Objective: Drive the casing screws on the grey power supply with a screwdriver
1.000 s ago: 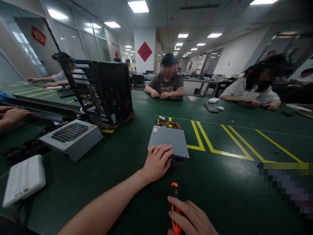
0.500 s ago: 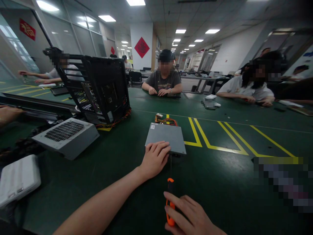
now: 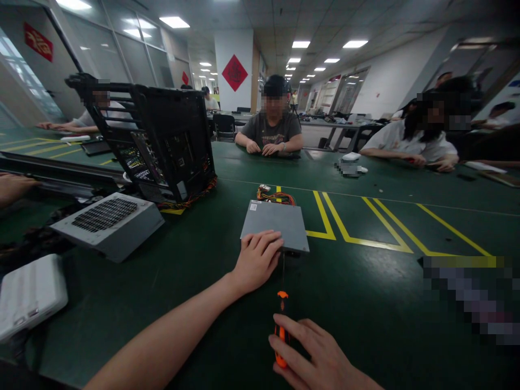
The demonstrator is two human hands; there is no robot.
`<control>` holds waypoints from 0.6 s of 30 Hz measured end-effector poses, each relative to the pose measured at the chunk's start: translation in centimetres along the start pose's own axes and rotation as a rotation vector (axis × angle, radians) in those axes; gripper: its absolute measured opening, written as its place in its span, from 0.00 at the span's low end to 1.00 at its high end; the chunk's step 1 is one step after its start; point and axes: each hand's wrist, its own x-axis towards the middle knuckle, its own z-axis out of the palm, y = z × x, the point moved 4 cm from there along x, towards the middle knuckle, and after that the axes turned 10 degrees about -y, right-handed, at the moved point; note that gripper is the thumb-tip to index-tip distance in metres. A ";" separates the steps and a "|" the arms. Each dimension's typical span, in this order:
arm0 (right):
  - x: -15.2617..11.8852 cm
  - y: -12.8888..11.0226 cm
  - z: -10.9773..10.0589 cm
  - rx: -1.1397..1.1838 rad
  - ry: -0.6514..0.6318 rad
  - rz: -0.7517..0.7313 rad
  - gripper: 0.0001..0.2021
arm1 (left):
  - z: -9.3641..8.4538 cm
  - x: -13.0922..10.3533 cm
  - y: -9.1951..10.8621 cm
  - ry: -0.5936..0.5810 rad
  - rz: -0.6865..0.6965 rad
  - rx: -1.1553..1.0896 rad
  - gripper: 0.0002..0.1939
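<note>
A grey metal power supply unit [image 3: 280,219] lies flat on the table, its bundle of coloured cables [image 3: 280,196] behind it. My left hand [image 3: 257,260] holds its near left part, fingers over the top face; the thumb is hidden. Around the orange and black handle of a screwdriver [image 3: 281,303] are the fingers of my right hand [image 3: 311,352]. The thin shaft points away from me to the near side of the power supply. Whether the tip sits in a screw is not visible.
A black computer case [image 3: 162,141] stands at the left behind a second power supply unit [image 3: 109,222]. A white box-like device [image 3: 32,298] is at the near left. Co-workers sit across the table, and another person's hand [image 3: 16,188] reaches in from the left.
The view has shifted slightly. My right fingers have changed position a little around the screwdriver handle, which has turned. My left hand stays on the power supply unit.
</note>
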 end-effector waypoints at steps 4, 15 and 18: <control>-0.4 0.2 0.5 0.029 0.010 -0.002 0.10 | -0.1 0.0 0.0 -0.002 0.006 -0.001 0.13; -0.1 0.1 0.5 -0.048 0.051 -0.069 0.14 | -0.1 -0.1 -0.1 -0.039 -0.011 -0.054 0.14; -0.2 0.1 0.9 -0.063 0.040 -0.078 0.14 | -0.3 -0.1 -0.1 -0.067 -0.007 -0.086 0.15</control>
